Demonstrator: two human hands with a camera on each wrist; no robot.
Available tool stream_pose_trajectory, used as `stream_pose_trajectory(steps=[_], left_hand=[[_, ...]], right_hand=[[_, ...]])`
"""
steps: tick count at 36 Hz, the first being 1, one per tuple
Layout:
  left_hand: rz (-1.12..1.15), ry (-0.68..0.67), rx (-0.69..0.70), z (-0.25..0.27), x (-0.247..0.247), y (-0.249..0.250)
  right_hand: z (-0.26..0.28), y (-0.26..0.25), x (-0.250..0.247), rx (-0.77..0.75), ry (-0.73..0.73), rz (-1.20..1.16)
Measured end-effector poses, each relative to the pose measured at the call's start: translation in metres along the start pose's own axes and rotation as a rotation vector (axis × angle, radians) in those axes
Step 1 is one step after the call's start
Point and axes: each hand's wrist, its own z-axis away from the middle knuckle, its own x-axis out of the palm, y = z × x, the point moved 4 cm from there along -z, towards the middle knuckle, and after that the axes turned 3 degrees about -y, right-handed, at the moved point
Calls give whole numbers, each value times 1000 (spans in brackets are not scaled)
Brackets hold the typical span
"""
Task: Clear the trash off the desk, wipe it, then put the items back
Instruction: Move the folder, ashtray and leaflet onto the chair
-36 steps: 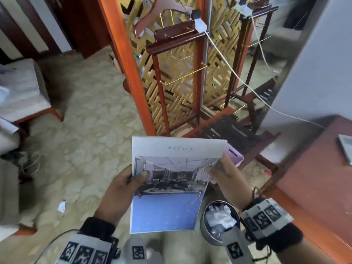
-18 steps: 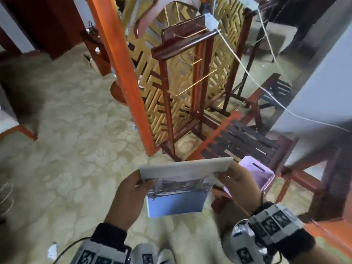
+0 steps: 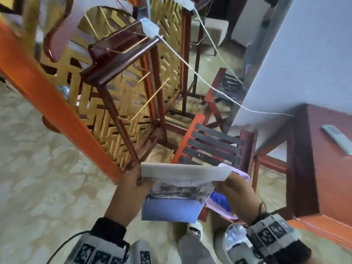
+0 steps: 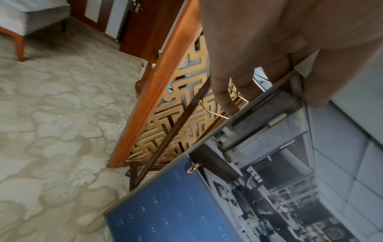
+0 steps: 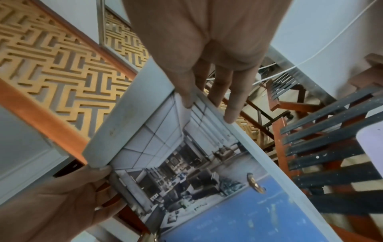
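Calendar [image 3: 172, 204] (a desk type, with a photo panel above a blue date panel and gold rings) is held in mid-air above the carpet [image 3: 47, 187], its top edge folded over. Left hand [image 3: 125, 193] grips the left edge at 9 o'clock, fingers [image 4: 225, 98] clamped behind the card with thumb in front. Right hand [image 3: 236, 195] pinches the right edge at 3 o'clock, fingers [image 5: 234, 108] curled onto the fold. A pink tray [image 3: 228, 208] sits just behind the right hand. The surface [image 3: 333, 178] lies at 3 o'clock, carrying a remote [image 3: 338, 139].
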Motion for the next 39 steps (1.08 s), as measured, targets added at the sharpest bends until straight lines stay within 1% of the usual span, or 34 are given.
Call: stream_pose_trajectory(steps=[2, 4, 5, 9, 13, 15, 17, 19, 24, 26, 29, 31, 34, 39], left_hand=[[-15, -15, 4, -26, 10, 6], [-13, -37, -9, -54, 21, 11], [-4, -52, -14, -68, 26, 15], [1, -116, 12, -126, 52, 32], [-10, -112, 62, -169, 79, 43], [-9, -121, 64, -185, 91, 44], [-27, -136, 74, -200, 101, 45], [-46, -180, 93, -215, 110, 48], [-113, -264, 175, -266, 138, 61], [-123, -335, 185, -291, 155, 64], [-171, -426, 253, -331, 186, 70], [-183, -450, 283, -356, 206, 73], [-237, -470, 318, -387, 234, 75], [-255, -501, 346, -419, 277, 73]], right_hand=[[-19, 10, -12, 28, 3, 37], [-40, 22, -22, 92, -7, -4], [-50, 26, -27, 89, 2, -24], [-90, 36, -52, 95, 94, -48], [-124, 53, -82, 150, 167, -136], [-137, 57, -95, 170, 175, -125], [-150, 61, -107, 186, 178, -94], [-160, 66, -118, 191, 209, -45], [-192, 82, -147, 236, 246, 121], [-208, 87, -160, 260, 256, 188], [-230, 101, -185, 333, 299, 269], [-244, 114, -201, 357, 327, 299], [-260, 132, -221, 407, 358, 413], [-276, 165, -239, 494, 453, 386]])
